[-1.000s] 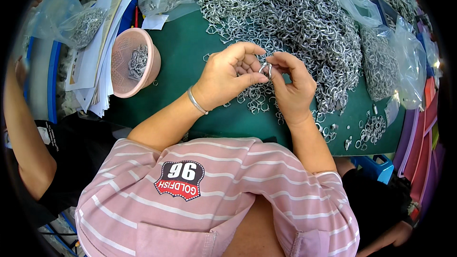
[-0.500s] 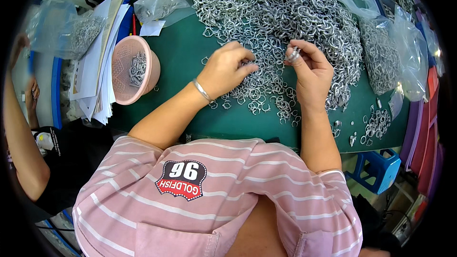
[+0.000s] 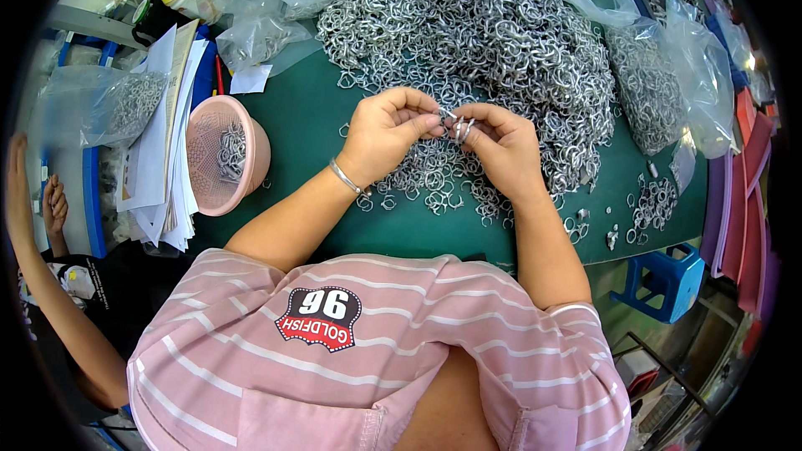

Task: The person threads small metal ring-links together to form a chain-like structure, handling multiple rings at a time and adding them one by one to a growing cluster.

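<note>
My left hand (image 3: 386, 131) and my right hand (image 3: 499, 144) meet above a green table (image 3: 317, 125), fingertips pinched together on a few small silver metal rings (image 3: 459, 126). A silver bracelet sits on my left wrist. Just beyond the hands lies a large heap of the same silver rings (image 3: 476, 25), with loose ones scattered under my wrists (image 3: 426, 184).
A pink basket (image 3: 219, 156) holding some rings stands at the left, beside a stack of papers (image 3: 163, 150). Clear plastic bags of rings (image 3: 660, 75) lie at the right and back. Another person's arm (image 3: 42, 284) is at far left. A blue stool (image 3: 664, 280) stands lower right.
Half a second ago my hands were apart, the right lifting rings near the heap. Now both have come together at the middle, pinching the rings between them.
</note>
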A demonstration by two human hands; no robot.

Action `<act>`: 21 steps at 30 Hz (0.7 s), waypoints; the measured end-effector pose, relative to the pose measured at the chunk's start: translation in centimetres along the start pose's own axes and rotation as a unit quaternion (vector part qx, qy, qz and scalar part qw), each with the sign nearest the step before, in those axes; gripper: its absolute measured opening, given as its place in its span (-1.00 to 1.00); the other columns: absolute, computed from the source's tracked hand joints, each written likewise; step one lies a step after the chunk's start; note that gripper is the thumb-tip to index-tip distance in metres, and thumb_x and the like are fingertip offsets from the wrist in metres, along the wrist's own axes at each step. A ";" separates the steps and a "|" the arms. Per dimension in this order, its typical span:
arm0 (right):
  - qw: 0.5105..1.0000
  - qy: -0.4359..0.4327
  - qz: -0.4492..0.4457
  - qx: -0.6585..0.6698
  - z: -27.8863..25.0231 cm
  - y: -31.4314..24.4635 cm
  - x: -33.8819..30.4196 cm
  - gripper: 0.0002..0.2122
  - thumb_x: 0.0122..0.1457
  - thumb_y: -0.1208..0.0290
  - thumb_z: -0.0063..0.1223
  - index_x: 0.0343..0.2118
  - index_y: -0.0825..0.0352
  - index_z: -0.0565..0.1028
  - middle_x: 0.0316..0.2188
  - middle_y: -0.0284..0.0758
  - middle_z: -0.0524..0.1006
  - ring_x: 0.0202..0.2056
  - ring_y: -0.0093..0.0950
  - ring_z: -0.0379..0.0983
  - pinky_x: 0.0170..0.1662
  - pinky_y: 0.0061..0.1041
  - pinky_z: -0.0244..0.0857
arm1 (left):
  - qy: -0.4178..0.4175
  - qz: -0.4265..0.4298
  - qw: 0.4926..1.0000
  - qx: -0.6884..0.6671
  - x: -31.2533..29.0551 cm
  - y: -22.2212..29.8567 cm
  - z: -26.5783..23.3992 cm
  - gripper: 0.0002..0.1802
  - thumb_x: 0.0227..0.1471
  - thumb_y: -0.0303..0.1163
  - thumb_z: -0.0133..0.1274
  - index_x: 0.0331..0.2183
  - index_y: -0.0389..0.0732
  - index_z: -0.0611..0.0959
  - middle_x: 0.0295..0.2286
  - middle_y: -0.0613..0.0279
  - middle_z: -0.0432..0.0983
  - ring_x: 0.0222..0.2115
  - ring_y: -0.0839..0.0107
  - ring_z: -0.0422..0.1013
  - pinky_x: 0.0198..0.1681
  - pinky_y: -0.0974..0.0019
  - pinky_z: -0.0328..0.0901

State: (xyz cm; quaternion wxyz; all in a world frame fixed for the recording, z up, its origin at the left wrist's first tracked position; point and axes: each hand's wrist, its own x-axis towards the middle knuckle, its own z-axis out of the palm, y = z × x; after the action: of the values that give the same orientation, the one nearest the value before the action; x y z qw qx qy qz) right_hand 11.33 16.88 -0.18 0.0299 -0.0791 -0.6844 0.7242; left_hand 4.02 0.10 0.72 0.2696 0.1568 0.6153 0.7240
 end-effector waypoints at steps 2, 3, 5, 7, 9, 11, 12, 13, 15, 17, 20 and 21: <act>0.999 0.001 -0.010 0.030 0.3 -0.3 0.1 -0.83 0.04 0.68 0.01 -0.27 0.47 0.49 -0.39 -0.32 0.55 -0.39 -0.62 0.47 -0.31 -0.67 0.36 | -0.017 0.006 1.000 -0.012 0.2 -0.3 -0.1 -0.84 -0.03 -0.65 0.06 -0.32 -0.43 0.51 -0.39 0.14 0.49 -0.36 0.43 0.47 -0.24 0.42 0.41; 0.999 0.004 -0.013 0.047 0.5 -0.3 -0.1 -0.84 0.04 0.68 0.02 -0.28 0.47 0.49 -0.39 -0.32 0.55 -0.38 -0.62 0.47 -0.31 -0.67 0.36 | -0.020 0.020 0.999 -0.014 0.1 -0.3 0.0 -0.85 -0.04 -0.65 0.06 -0.32 -0.43 0.51 -0.38 0.14 0.49 -0.36 0.43 0.47 -0.24 0.42 0.41; 0.999 0.011 -0.036 0.038 0.5 -0.1 -0.1 -0.85 0.04 0.68 0.03 -0.29 0.45 0.50 -0.39 -0.33 0.55 -0.37 -0.62 0.48 -0.30 -0.69 0.36 | -0.027 0.050 0.998 -0.017 0.0 -0.3 0.4 -0.86 -0.05 -0.66 0.07 -0.34 -0.42 0.52 -0.37 0.12 0.48 -0.34 0.42 0.46 -0.23 0.42 0.41; 0.998 0.016 -0.058 0.036 0.4 0.3 0.0 -0.85 0.03 0.69 0.03 -0.30 0.44 0.51 -0.39 -0.34 0.55 -0.37 -0.63 0.48 -0.31 -0.69 0.35 | -0.036 0.101 0.994 0.025 0.0 -0.5 0.3 -0.87 -0.06 -0.65 0.08 -0.36 -0.40 0.54 -0.36 0.14 0.48 -0.34 0.44 0.45 -0.23 0.43 0.40; 0.996 0.033 -0.087 0.006 0.2 0.2 0.0 -0.85 0.02 0.69 0.03 -0.31 0.43 0.52 -0.38 -0.34 0.54 -0.37 -0.63 0.47 -0.31 -0.69 0.35 | -0.032 0.126 0.986 0.104 0.1 -0.2 0.2 -0.88 -0.07 -0.65 0.09 -0.38 -0.38 0.56 -0.36 0.17 0.48 -0.33 0.47 0.44 -0.24 0.44 0.39; 0.992 0.046 -0.118 -0.021 -0.1 -0.1 -0.1 -0.84 0.02 0.70 0.02 -0.31 0.41 0.53 -0.38 -0.34 0.53 -0.36 -0.62 0.47 -0.31 -0.69 0.34 | -0.016 0.126 0.967 0.220 0.4 0.8 -0.1 -0.89 -0.08 -0.64 0.10 -0.39 -0.36 0.58 -0.36 0.20 0.48 -0.34 0.49 0.43 -0.25 0.46 0.38; 0.989 0.050 -0.136 -0.034 -0.3 -0.3 0.0 -0.84 0.02 0.70 0.02 -0.32 0.41 0.54 -0.38 -0.34 0.53 -0.36 -0.62 0.47 -0.31 -0.68 0.34 | 0.015 0.140 0.962 0.236 0.7 0.8 -0.4 -0.89 -0.11 -0.62 0.12 -0.41 -0.32 0.60 -0.38 0.24 0.48 -0.38 0.54 0.43 -0.31 0.49 0.35; 0.986 0.054 -0.154 -0.046 -0.5 -0.5 0.1 -0.83 0.01 0.70 0.02 -0.32 0.41 0.54 -0.37 -0.34 0.53 -0.36 -0.62 0.47 -0.31 -0.68 0.34 | 0.027 0.138 0.952 0.273 1.1 0.9 -0.8 -0.89 -0.11 -0.61 0.12 -0.41 -0.31 0.60 -0.39 0.25 0.49 -0.40 0.55 0.42 -0.33 0.49 0.35; 0.988 0.062 -0.143 0.019 -0.8 -0.7 -0.1 -0.84 0.05 0.69 0.00 -0.29 0.45 0.52 -0.36 -0.29 0.54 -0.36 -0.56 0.49 -0.31 -0.67 0.35 | 0.053 0.133 0.927 0.347 1.9 1.1 -1.5 -0.90 -0.12 -0.59 0.13 -0.42 -0.30 0.61 -0.41 0.26 0.49 -0.43 0.57 0.41 -0.38 0.49 0.33; 0.983 0.078 -0.098 0.134 -0.9 -0.7 -0.1 -0.85 0.09 0.63 0.01 -0.25 0.47 0.49 -0.36 -0.23 0.56 -0.38 -0.53 0.50 -0.32 -0.64 0.38 | 0.053 0.160 0.909 0.381 2.9 0.9 -1.6 -0.91 -0.12 -0.52 0.15 -0.44 -0.29 0.61 -0.47 0.25 0.48 -0.51 0.52 0.40 -0.44 0.47 0.31; 0.974 0.078 -0.131 0.166 -1.0 -0.8 -0.1 -0.84 0.12 0.57 0.02 -0.22 0.47 0.47 -0.37 -0.18 0.56 -0.40 -0.52 0.51 -0.33 -0.62 0.41 | 0.008 0.180 0.879 0.442 3.9 0.2 -1.1 -0.86 -0.14 -0.45 0.17 -0.44 -0.27 0.60 -0.50 0.19 0.44 -0.51 0.34 0.40 -0.42 0.35 0.30; 0.972 0.079 -0.137 0.175 -1.0 -0.9 -0.1 -0.84 0.13 0.56 0.02 -0.23 0.47 0.47 -0.37 -0.18 0.56 -0.40 -0.52 0.51 -0.33 -0.61 0.41 | 0.013 0.219 0.851 0.477 4.1 -0.4 -0.8 -0.85 -0.16 -0.44 0.18 -0.45 -0.27 0.59 -0.51 0.18 0.44 -0.49 0.30 0.40 -0.40 0.31 0.29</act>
State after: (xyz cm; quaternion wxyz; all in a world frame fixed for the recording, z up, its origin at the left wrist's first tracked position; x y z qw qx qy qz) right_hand 11.48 17.89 0.64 0.1966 -0.0351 -0.5465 0.8133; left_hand 0.34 1.85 -0.30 -0.0120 0.3875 0.8380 0.3839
